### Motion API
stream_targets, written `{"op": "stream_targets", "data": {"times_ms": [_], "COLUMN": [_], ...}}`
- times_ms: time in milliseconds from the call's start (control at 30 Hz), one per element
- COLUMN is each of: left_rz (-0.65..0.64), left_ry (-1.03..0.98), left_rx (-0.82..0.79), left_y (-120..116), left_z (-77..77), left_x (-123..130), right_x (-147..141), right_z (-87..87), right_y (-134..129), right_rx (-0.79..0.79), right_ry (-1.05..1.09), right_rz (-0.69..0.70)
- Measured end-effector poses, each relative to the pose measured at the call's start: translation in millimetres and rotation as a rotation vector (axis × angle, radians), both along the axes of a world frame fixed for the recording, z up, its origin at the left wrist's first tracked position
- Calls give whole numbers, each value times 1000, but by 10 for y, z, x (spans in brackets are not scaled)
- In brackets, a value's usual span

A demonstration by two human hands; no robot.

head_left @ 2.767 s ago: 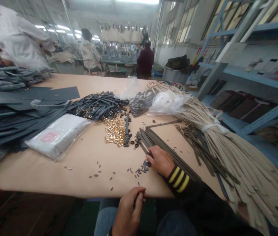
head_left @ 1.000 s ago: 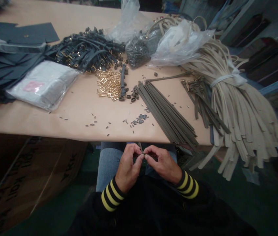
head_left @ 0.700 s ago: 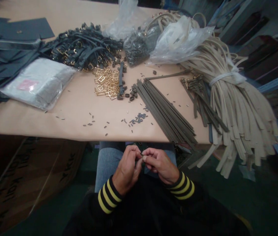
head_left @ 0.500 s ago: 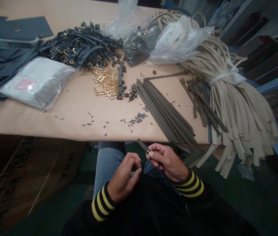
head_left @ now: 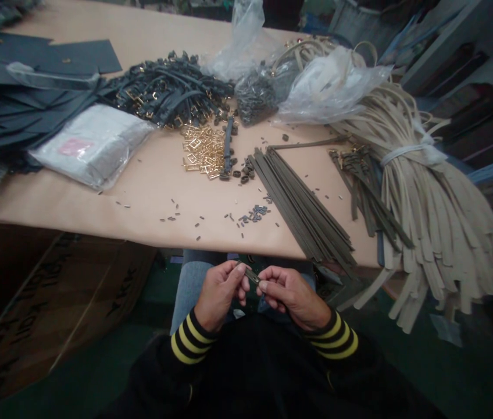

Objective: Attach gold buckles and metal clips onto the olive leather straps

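Observation:
Over my lap, just off the table's front edge, a dark olive strap [head_left: 250, 275] is stretched between my two hands. My left hand [head_left: 221, 291] pinches its upper end between thumb and fingers. Lower down, my right hand [head_left: 295, 295] grips the same strap, thumb on top. The rest of the strap's length is hidden by my hand and dark sleeve. Nearest on the table lie a bundle of olive straps [head_left: 303, 203] and a small heap of dark little tubular pieces [head_left: 256, 214].
Gold buckles [head_left: 205, 151] lie mid-table beside a pile of black buckled straps [head_left: 168, 90]. A white plastic-wrapped packet [head_left: 93, 145] sits left. Tied beige straps [head_left: 429, 192] hang over the right edge. Clear bags [head_left: 329, 81] stand behind; a cardboard box [head_left: 76, 308] is below left.
My left hand has come up and right and taken hold of the strap's free end. The right hand keeps its grip. The whole view has shifted slightly.

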State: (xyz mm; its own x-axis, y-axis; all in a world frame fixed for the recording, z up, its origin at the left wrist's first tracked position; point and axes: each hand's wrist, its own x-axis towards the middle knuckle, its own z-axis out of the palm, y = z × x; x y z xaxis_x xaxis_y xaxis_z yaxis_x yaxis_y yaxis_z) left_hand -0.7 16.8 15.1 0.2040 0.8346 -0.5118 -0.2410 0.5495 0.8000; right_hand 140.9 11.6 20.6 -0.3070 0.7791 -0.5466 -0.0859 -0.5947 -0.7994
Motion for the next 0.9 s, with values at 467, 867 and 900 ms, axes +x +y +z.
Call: {"op": "stream_targets", "data": {"times_ms": [467,867,900], "left_rz": [176,28,-37], "left_ry": [112,193,285], "left_rx": [56,112,188], "left_y": [146,36,12], "left_z": [-311,-161,-155], "left_x": [-193,-178,-178], "right_x": [237,213,201], "right_z": [-175,-40,-21], "right_y": [-63,-46,-37], "right_rx": [38,336,351], "right_ry": [-69,-498,-502], "right_rz": [342,416,420]}}
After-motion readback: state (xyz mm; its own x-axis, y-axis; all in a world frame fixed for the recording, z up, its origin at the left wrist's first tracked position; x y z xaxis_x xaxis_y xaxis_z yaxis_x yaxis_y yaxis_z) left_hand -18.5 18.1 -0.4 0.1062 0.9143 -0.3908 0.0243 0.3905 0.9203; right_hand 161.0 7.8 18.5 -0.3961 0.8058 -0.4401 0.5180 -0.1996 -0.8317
